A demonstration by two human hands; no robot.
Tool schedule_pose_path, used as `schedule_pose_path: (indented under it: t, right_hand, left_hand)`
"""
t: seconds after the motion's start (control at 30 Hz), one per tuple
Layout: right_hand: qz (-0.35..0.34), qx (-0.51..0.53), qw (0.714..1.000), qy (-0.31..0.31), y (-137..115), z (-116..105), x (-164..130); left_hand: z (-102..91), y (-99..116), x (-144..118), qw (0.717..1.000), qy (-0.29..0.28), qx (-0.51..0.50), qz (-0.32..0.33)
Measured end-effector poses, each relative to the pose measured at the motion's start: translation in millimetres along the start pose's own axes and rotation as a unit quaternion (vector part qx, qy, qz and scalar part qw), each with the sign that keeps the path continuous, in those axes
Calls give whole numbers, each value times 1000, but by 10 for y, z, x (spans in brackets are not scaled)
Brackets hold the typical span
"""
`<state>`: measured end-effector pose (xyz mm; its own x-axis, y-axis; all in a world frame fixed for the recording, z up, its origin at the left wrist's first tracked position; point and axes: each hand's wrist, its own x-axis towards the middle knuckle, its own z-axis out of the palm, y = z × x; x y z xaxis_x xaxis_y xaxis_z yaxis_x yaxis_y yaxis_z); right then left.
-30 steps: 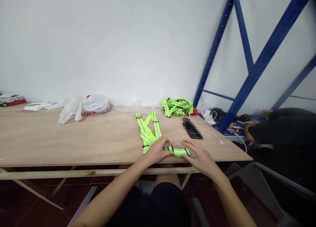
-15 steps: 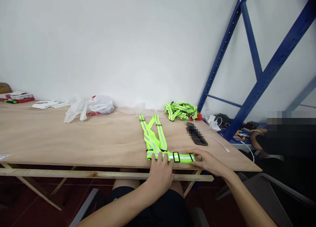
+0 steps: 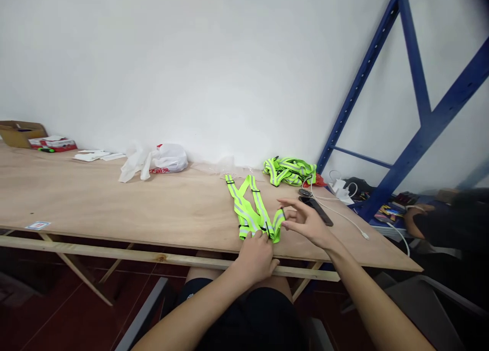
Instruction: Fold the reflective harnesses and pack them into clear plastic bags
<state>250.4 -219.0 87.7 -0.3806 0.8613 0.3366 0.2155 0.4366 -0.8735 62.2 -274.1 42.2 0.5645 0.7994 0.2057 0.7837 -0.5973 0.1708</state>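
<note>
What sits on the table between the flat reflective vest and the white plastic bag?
Nothing: in the head view, only bare plywood table separates the reflective vest under the hands from the white plastic bag by the wall.

I see open plywood surface (image 3: 114,203) left of my hands — a broad clear stretch running to the white plastic bag (image 3: 160,162) and papers (image 3: 95,156) by the wall. Right is tighter: a phone (image 3: 319,211), white cable (image 3: 349,221) and charger (image 3: 341,186) crowd the corner, with a heap of neon straps (image 3: 290,170) behind. The blue rack frame (image 3: 382,116) closes off that side — another person's arm (image 3: 414,221) sits just beyond the edge.
</note>
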Motion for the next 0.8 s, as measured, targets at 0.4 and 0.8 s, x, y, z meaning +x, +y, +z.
schedule_pose_path:
  t: [0.4, 0.8]
  right_hand:
    - [43, 1, 985, -167, 285, 1073, 589]
    - [-28, 2, 980, -195, 582, 1117, 639]
  left_hand:
    - [59, -62, -65, 998, -3, -49, -32]
    - [-210, -506, -271, 904, 267, -334, 20]
